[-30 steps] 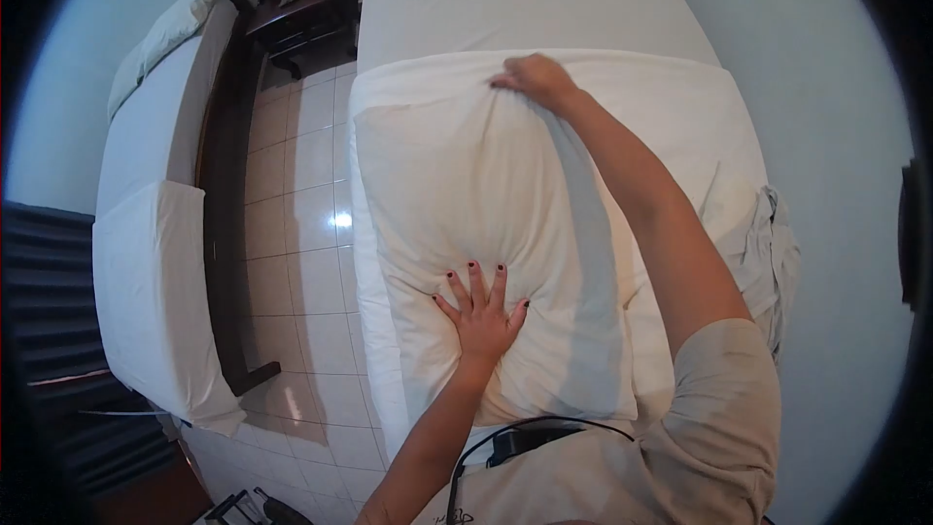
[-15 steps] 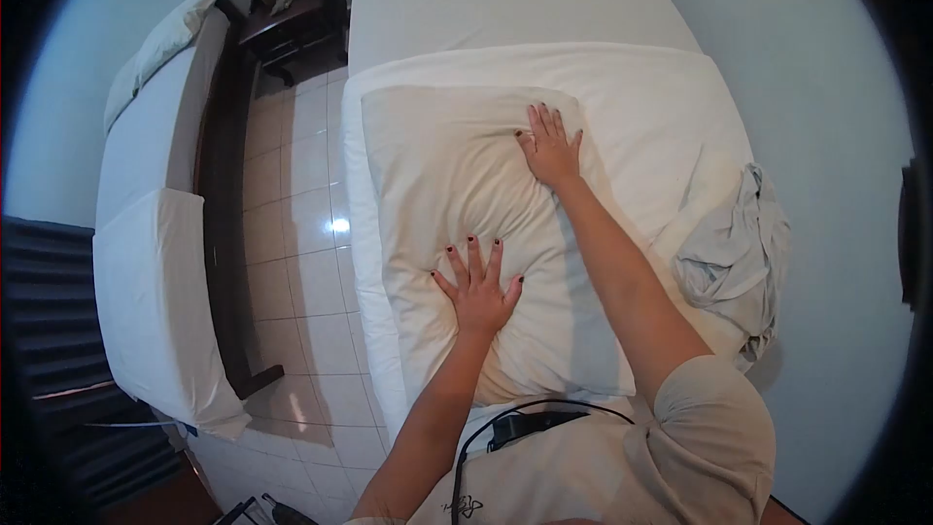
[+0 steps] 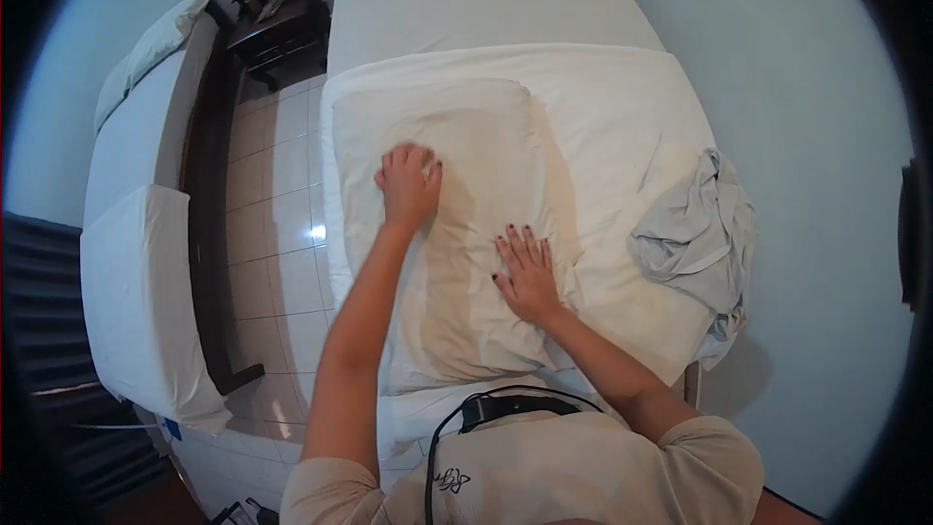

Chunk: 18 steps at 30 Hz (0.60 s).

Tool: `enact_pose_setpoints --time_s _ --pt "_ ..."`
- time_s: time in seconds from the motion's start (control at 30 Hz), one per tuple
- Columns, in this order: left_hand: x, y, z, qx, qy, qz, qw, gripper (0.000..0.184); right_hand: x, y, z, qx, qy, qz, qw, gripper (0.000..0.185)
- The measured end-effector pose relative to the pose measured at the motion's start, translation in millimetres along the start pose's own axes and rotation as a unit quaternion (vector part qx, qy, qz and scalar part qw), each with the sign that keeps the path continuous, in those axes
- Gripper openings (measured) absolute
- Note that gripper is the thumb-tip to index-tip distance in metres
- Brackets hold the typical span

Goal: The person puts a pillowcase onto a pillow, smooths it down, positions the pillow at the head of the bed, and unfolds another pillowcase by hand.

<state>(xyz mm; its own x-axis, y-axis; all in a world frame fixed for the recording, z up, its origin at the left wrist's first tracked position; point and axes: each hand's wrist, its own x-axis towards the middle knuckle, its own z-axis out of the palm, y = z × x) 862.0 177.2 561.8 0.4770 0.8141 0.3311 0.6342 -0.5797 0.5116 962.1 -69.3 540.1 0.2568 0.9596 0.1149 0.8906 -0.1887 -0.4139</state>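
A cream pillow (image 3: 466, 151) lies flat on the folded white cover (image 3: 622, 136) of the bed in front of me. My left hand (image 3: 410, 185) is over the pillow's upper left part, its fingers apart, slightly bent and a little blurred. My right hand (image 3: 528, 272) rests spread on the pillow's lower right part, near its edge. Neither hand holds anything. Wrinkles run across the lower half of the pillow.
A crumpled grey cloth (image 3: 695, 233) lies at the bed's right edge, beside the wall (image 3: 816, 185). To the left are a tiled floor (image 3: 277, 282), a dark nightstand (image 3: 277, 29) and a second bed (image 3: 136, 165) with a pillow (image 3: 165, 39).
My left hand has moved up the pillow. My right hand let go of the pillow's top edge, then moved down its right side. The view has shifted right.
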Motion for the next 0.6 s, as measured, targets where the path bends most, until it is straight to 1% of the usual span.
enact_pose_setpoints --time_s 0.07,0.1,0.17,0.2,0.27,0.3,0.37,0.4,0.47,0.5,0.57,0.6 --pt "54 8 19 -0.038 -0.05 0.025 0.998 0.027 0 -1 0 0.014 0.015 0.001 1.0 0.058" --pt "82 14 33 -0.044 -0.05 0.028 0.997 0.027 1 3 9 0.007 0.025 0.003 1.0 0.058" --pt "126 22 62 -0.055 -0.186 0.051 0.98 0.048 -1 9 20 0.012 0.036 0.008 0.999 0.057" --pt "137 24 76 -0.06 -0.186 0.056 0.979 0.048 1 13 24 0.021 0.048 0.007 0.999 0.057" --pt "157 25 105 0.074 -0.156 0.142 0.975 0.074 1 19 31 0.018 0.057 0.016 0.998 0.058" --pt "165 25 115 0.069 -0.158 0.151 0.973 0.074 1 23 34 0.028 0.056 0.017 0.998 0.058" --pt "178 25 137 0.17 -0.255 0.124 0.944 0.092 1 32 43 0.051 0.057 0.024 0.997 0.059" --pt "187 37 139 0.169 -0.261 0.132 0.941 0.092 3 37 48 0.052 0.06 0.033 0.996 0.059" --pt "200 54 140 0.173 -0.437 0.053 0.881 0.091 2 42 57 0.047 0.063 0.041 0.996 0.061" --pt "204 55 148 0.176 -0.445 0.054 0.877 0.091 3 46 60 0.052 0.06 0.048 0.996 0.061" --pt "204 52 163 0.1 -0.37 0.113 0.917 0.074 1 49 66 0.053 0.073 0.04 0.995 0.061" --pt "206 50 170 0.1 -0.375 0.112 0.915 0.074 0 49 68 0.055 0.071 0.044 0.995 0.061"
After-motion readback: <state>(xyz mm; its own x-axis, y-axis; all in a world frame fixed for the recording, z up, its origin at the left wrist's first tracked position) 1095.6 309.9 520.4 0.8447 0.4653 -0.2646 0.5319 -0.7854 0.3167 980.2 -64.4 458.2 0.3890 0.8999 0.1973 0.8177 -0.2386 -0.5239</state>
